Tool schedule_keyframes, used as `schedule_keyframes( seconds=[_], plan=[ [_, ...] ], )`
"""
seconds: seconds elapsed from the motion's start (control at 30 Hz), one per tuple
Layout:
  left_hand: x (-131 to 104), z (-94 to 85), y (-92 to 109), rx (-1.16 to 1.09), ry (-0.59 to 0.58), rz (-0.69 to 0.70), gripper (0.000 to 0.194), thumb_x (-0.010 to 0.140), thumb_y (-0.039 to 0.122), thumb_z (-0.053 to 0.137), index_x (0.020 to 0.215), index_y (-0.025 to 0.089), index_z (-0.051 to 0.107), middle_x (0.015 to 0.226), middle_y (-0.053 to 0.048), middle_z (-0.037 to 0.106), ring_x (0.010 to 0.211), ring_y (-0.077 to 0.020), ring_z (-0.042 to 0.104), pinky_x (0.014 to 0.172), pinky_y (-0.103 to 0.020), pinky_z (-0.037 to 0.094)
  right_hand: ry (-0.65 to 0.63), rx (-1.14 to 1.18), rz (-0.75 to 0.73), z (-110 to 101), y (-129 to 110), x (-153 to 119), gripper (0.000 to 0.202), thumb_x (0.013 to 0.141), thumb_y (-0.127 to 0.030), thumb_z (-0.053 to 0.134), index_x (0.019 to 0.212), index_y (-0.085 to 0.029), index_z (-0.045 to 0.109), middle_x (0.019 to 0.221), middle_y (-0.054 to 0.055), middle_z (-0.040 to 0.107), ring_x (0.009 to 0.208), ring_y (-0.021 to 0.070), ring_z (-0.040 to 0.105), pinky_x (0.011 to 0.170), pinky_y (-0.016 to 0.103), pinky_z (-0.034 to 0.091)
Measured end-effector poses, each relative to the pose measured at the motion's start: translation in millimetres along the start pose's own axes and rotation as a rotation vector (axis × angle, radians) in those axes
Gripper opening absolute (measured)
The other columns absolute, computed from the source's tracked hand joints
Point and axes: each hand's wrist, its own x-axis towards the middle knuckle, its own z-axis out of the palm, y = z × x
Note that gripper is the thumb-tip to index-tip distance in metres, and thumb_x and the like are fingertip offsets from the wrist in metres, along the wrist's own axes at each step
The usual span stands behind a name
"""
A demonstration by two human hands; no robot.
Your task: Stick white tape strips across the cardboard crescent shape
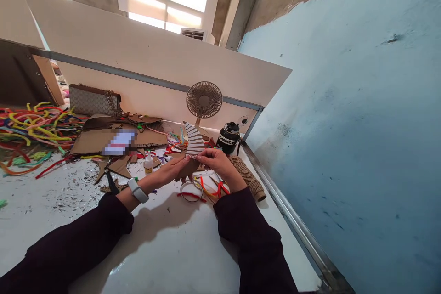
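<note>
Both hands meet over the middle of the table, around a brown cardboard piece (pixel 189 169) with a curved, white-and-dark striped strip (pixel 195 140) standing up from it. My left hand (pixel 174 168) grips the cardboard from the left, its fingers partly hidden behind the piece. With thumb and fingers pinched together, my right hand (pixel 217 161) touches the lower end of the striped strip. How the strip joins the cardboard is covered by my fingertips. Just below lie a clear ring-shaped roll (pixel 191 200) and red-handled scissors (pixel 221 189). A small glue bottle (pixel 148 163) stands left of my hands.
Colourful pipe cleaners (pixel 37 128) heap up at the left. Cardboard scraps (pixel 89 140), a phone (pixel 119 142) and a handbag (pixel 94 100) lie behind. A small fan (pixel 204 99), a black jar (pixel 228 138) and a twine spool (pixel 248 177) stand near the wall (pixel 344 124).
</note>
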Motion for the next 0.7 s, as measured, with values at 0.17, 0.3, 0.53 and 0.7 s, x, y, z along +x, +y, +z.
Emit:
schedule_keyframes(
  seconds=[0.17, 0.3, 0.53, 0.7],
  plan=[
    [1.1, 2.5, 2.2, 0.032, 0.061, 0.012, 0.06, 0.084, 0.069, 0.043, 0.098, 0.013, 0.059, 0.066, -0.004, 0.063, 0.048, -0.0135, 0.054, 0.04, -0.023, 0.036, 0.029, -0.034, -0.015, 1.9, 1.8, 0.9, 0.034, 0.07, -0.046, 0.071, 0.075, -0.013, 0.065, 0.059, -0.004, 0.052, 0.052, 0.0078, 0.041, 0.049, 0.023, 0.031],
    [2.0, 4.3, 4.2, 0.043, 0.081, 0.03, 0.062, 0.08, 0.071, 0.045, 0.096, 0.012, 0.059, 0.065, -0.003, 0.061, 0.048, -0.014, 0.055, 0.041, -0.024, 0.04, 0.071, -0.082, -0.039, 3.5, 2.6, 1.6, 0.031, 0.07, -0.044, 0.071, 0.073, -0.013, 0.065, 0.058, -0.003, 0.054, 0.052, 0.0088, 0.044, 0.05, 0.023, 0.035],
    [1.1, 4.0, 7.6, 0.059, 0.12, 0.031, 0.059, 0.083, 0.067, 0.043, 0.094, 0.012, 0.06, 0.061, -0.003, 0.062, 0.044, -0.0135, 0.054, 0.039, -0.024, 0.038, 0.154, -0.183, -0.081, 2.9, 1.6, 0.8, 0.028, 0.071, -0.042, 0.072, 0.076, -0.015, 0.066, 0.06, -0.001, 0.06, 0.054, 0.0118, 0.05, 0.051, 0.024, 0.037],
    [0.5, 2.4, 5.5, 0.07, 0.143, 0.022, 0.056, 0.086, 0.064, 0.042, 0.093, 0.012, 0.06, 0.06, -0.003, 0.065, 0.041, -0.0123, 0.053, 0.037, -0.022, 0.03, 0.203, -0.248, -0.098, 0.7, 1.5, -0.1, 0.028, 0.071, -0.043, 0.073, 0.071, -0.016, 0.065, 0.061, 0.001, 0.06, 0.056, 0.0126, 0.049, 0.052, 0.024, 0.036]
  ],
)
